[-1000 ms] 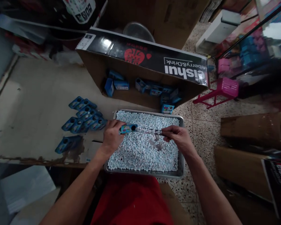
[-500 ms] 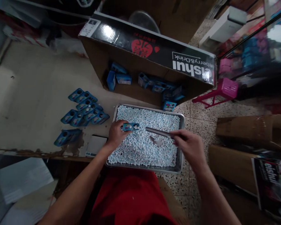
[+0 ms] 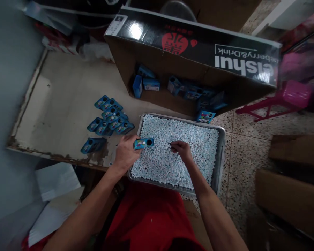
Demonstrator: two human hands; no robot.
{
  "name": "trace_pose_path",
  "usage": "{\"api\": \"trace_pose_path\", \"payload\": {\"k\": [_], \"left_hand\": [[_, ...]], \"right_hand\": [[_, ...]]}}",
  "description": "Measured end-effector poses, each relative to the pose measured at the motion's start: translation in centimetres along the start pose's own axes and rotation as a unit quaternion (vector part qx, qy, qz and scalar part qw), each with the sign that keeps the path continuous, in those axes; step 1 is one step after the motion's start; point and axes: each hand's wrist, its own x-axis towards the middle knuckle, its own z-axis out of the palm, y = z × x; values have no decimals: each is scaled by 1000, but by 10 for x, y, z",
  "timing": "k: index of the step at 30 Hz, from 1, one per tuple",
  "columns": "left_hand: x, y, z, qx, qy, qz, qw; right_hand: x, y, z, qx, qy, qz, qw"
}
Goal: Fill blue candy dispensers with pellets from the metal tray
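From where I stand, the left hand is clamped on the near end of a small blue carton, just left of the middle of the frame. The carton is held over the left side of a metal tray, its dark round opening turned upward near its right end and a white spot beside that.

The right hand is in the centre of the frame, fingers bunched together and pointing left, low over the white pellets that fill the tray. I cannot tell whether those fingers pinch something or only touch the pellets.

The carton looks like thin card: light, fairly stiff along its edges, easily dented on its broad faces. I'd take it by the end away from the opening, thumb and fingers on opposite sides, pressing gently. The pellets look light, hard and loose, likely to roll or spill if the carton tips, so a level hold would suit it.

At centre left, more cartons lie close together on the pale worktop, openings upward. Across the top, a large cardboard box has its open side toward the person, with other blue packs inside. A pink stool stands at the upper right.
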Motion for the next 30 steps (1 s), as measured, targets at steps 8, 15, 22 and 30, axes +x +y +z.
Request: {"api": "trace_pose_path", "payload": {"k": [8,15,22,30], "left_hand": [[-4,3,-4,53,-53,20,997],[-6,21,-1,55,-67,41,995],[-6,22,8,13,-48,27,998],[1,-2,13,-234,-92,-122,960]], "right_hand": [[-35,-59,-47,18,-24,-18,999],[-65,-141,-25,-202,-20,-135,970],[-101,-185,4,-360,-6,-245,900],[-69,-71,-137,-238,219,-82,943]]}}
